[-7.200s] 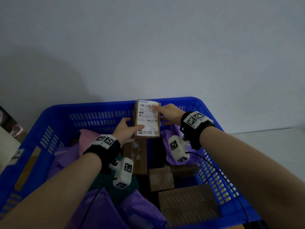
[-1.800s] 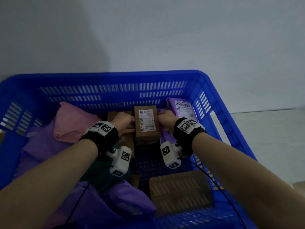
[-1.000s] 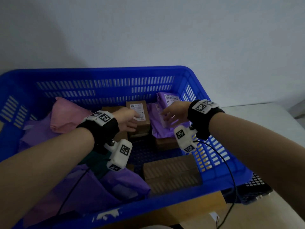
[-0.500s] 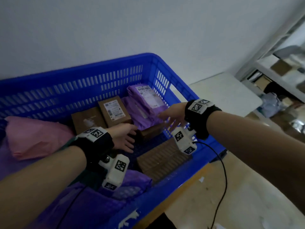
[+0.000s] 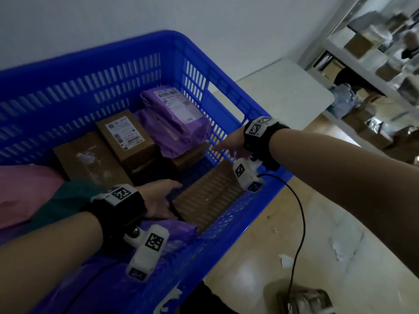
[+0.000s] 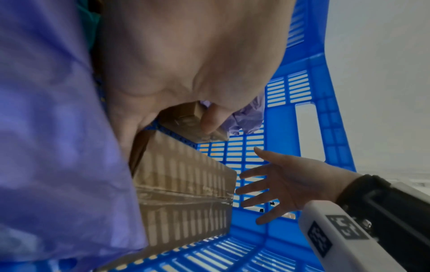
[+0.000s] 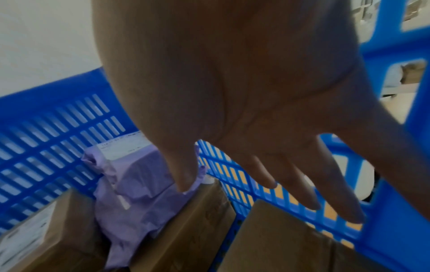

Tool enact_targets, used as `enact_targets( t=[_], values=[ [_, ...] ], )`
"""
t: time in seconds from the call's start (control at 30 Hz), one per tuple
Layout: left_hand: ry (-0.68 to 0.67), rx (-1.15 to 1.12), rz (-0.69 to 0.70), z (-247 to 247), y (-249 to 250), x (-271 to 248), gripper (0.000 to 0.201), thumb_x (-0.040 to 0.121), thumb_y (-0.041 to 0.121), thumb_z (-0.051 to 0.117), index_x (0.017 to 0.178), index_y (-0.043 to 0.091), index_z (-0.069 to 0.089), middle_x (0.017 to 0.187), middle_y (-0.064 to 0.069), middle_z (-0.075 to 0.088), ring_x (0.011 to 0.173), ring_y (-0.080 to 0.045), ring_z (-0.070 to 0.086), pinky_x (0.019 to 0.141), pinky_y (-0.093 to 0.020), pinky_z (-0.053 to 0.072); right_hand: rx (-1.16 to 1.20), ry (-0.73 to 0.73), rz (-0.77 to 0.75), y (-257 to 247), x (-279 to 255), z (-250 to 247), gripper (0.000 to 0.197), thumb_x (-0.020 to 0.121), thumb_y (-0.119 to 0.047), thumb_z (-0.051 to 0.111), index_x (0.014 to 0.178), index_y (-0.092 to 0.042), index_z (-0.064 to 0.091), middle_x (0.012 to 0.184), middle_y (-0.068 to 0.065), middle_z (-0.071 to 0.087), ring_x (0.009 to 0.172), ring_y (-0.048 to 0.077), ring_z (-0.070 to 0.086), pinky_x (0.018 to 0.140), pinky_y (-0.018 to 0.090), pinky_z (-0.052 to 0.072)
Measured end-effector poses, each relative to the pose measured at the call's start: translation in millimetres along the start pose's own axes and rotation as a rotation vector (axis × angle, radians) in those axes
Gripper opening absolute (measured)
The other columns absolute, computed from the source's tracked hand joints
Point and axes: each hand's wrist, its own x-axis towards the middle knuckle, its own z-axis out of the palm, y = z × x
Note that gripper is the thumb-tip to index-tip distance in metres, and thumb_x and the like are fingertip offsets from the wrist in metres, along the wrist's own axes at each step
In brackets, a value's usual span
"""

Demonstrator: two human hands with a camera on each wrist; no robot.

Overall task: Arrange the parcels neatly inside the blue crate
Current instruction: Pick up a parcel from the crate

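Plastic, cardboard and film in your crate

Your blue crate [image 5: 127, 64] is smooth slotted plastic. Against its far wall sit a crinkled, slightly glossy purple poly mailer [image 5: 174, 114] and a matt cardboard box with a paper label [image 5: 127, 137]; by its near wall, a taped cardboard parcel [image 5: 208, 196] shows shiny tape.

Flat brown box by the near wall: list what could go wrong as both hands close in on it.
1. The left hand touches only one end of the flat brown box and the right hand is spread open, clear of it; a one-sided lift could tip it.
2. The box sits close to the blue crate wall, so fingers may jam there.
3. The purple mailer lies tilted on other parcels; a bump could slide it.
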Motion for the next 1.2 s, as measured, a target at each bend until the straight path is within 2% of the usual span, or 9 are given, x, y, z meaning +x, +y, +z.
enact_targets(
  t=[0.1, 0.27, 0.4, 0.5, 0.6, 0.77, 0.93, 1.03, 1.2],
  values=[
    [-0.047, 0.006, -0.028, -3, -5, 4, 0.049, 0.100, 0.032, 0.038, 0.143, 0.010, 0.030, 0.135, -0.028, 0.048, 0.113, -0.039, 0.055, 0.100, -0.047, 0.042, 0.018, -0.045, 0.031, 3, 12, 2, 0.073, 0.098, -0.044, 0.040, 0.145, 0.008, 0.020, 0.153, 0.024, 0.024, 0.140, 0.035, 0.030, 0.105, 0.038, 0.034],
    [-0.032, -0.003, -0.031, -12, -2, 1, 0.059, 0.097, 0.041, 0.040, 0.144, 0.005, 0.033, 0.126, -0.029, 0.056, 0.098, -0.038, 0.062, 0.094, -0.045, 0.045, 0.096, -0.127, 0.004, 3, 14, 2, 0.076, 0.097, -0.043, 0.043, 0.149, 0.003, 0.011, 0.156, 0.021, 0.016, 0.142, 0.033, 0.027, 0.113, 0.036, 0.030],
    [0.044, 0.027, 0.015, -17, 3, -11, 0.048, 0.097, 0.042, 0.037, 0.114, 0.003, 0.058, 0.089, -0.020, 0.072, 0.071, -0.030, 0.072, 0.085, -0.042, 0.046, 0.074, -0.122, -0.032, -5, 4, -1, 0.065, 0.097, -0.042, 0.042, 0.141, 0.004, 0.032, 0.143, 0.029, 0.038, 0.134, 0.040, 0.038, 0.086, 0.039, 0.043],
    [0.124, 0.063, 0.024, -22, 10, -27, 0.059, 0.094, 0.043, 0.044, 0.139, 0.005, 0.040, 0.119, -0.020, 0.059, 0.106, -0.034, 0.060, 0.099, -0.041, 0.039, 0.035, -0.066, -0.090, -11, -4, -7, 0.046, 0.094, -0.043, 0.049, 0.104, 0.000, 0.062, 0.111, 0.024, 0.062, 0.124, 0.041, 0.050, 0.102, 0.044, 0.043],
    [0.125, 0.016, 0.055, -26, 14, -41, 0.072, 0.091, 0.041, 0.052, 0.147, 0.005, 0.025, 0.144, -0.021, 0.041, 0.133, -0.039, 0.040, 0.111, -0.046, 0.032, 0.011, -0.050, -0.122, -13, -20, -13, 0.060, 0.096, -0.046, 0.045, 0.139, -0.005, 0.042, 0.140, 0.021, 0.046, 0.124, 0.041, 0.049, 0.106, 0.046, 0.041],
    [0.120, -0.027, 0.180, -21, 18, -72, 0.032, 0.095, 0.030, 0.048, 0.117, 0.007, 0.046, 0.101, -0.017, 0.057, 0.095, -0.034, 0.057, 0.089, -0.047, 0.042, 0.054, -0.042, -0.110, -7, -47, -29, 0.069, 0.097, -0.044, 0.043, 0.148, -0.002, 0.025, 0.151, 0.020, 0.031, 0.134, 0.041, 0.038, 0.109, 0.048, 0.035],
    [0.119, 0.012, 0.313, -22, 18, -112, 0.022, 0.093, 0.030, 0.048, 0.094, 0.010, 0.057, 0.085, -0.013, 0.060, 0.075, -0.028, 0.059, 0.051, -0.036, 0.058, 0.077, 0.031, -0.204, -5, -63, -49, 0.066, 0.088, -0.048, 0.057, 0.134, -0.002, 0.045, 0.145, 0.028, 0.038, 0.122, 0.033, 0.049, 0.104, 0.042, 0.038],
    [0.121, -0.001, 0.398, -30, 15, -133, 0.036, 0.090, 0.035, 0.050, 0.060, 0.017, 0.040, 0.050, -0.003, 0.030, 0.043, -0.017, 0.032, 0.040, -0.024, 0.044, 0.084, 0.074, -0.283, -6, -84, -53, 0.063, 0.088, -0.048, 0.058, 0.131, -0.003, 0.051, 0.135, 0.024, 0.052, 0.116, 0.033, 0.053, 0.108, 0.047, 0.039],
    [0.280, -0.028, 0.530, -49, 8, -172, 0.019, 0.087, 0.033, 0.054, 0.084, 0.016, 0.048, 0.058, -0.003, 0.026, 0.044, -0.017, 0.028, 0.051, -0.026, 0.045, 0.144, 0.032, -0.454, -11, -113, -50, 0.040, 0.090, -0.037, 0.056, 0.112, -0.003, 0.056, 0.099, 0.016, 0.060, 0.101, 0.029, 0.052, 0.095, 0.048, 0.044]
  ],
)
